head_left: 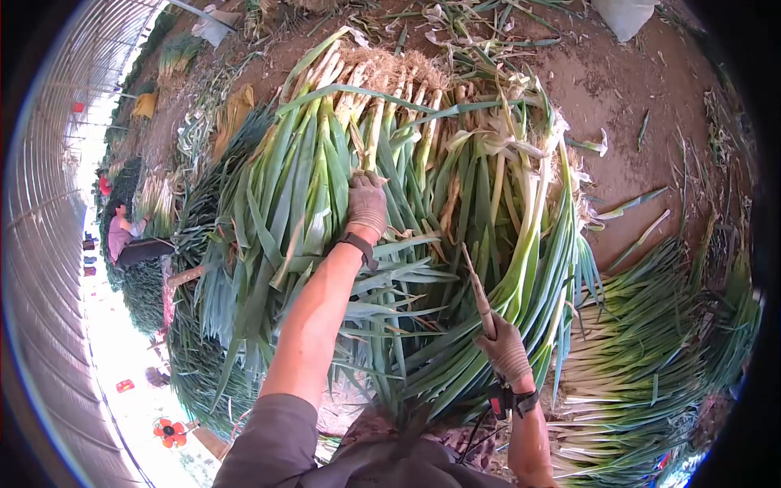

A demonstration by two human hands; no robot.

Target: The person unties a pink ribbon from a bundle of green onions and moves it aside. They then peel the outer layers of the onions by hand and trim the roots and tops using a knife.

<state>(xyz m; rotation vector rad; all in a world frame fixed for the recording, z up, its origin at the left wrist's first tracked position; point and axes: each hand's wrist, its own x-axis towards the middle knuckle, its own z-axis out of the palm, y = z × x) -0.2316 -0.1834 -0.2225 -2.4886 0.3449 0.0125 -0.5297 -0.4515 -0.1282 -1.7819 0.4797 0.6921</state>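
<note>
1. The left hand (367,205), in a tan work glove, is reaching across the heap of long green-leaved, white-stalked onions (309,179), which is lying on the bare earth in front of the person. Its fingers are curling tight around a few stalks near the top.
2. The right hand (506,351), also gloved, is gripping a slim brownish blade-like tool (480,294), tip pointing up among the leaves.
3. In my judgement, a grip low on the firm stalks, with the blade turned away from the left forearm, is the safest way of working here.
</note>
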